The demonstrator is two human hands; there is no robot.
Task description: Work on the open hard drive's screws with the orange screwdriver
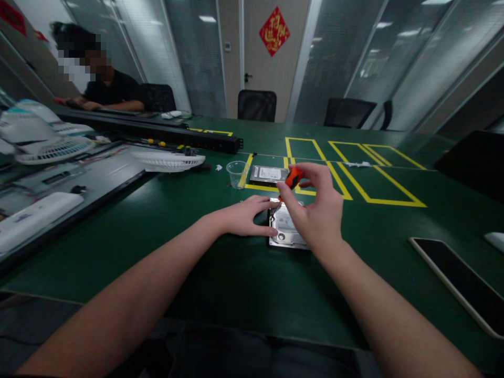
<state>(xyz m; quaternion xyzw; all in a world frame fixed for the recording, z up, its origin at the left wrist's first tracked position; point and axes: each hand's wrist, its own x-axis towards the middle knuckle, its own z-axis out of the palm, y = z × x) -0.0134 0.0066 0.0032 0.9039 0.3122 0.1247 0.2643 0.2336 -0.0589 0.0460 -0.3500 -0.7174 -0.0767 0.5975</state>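
Head view. Hard drive (286,231) lies flat on green table (220,273), near front centre. Left hand (246,215) rests beside drive, fingers flat against its left edge, steadying it; nothing grasped. Right hand (315,210) above drive, fingers pinched narrow round orange-handled screwdriver (293,177), tip angled down toward drive's upper left corner. Second hard drive (269,174) farther back, inside yellow taped square. Clear plastic cup (237,174) just left of it, upright; contents cannot be told. Phone (460,281) at right, well apart. Person seated far left.
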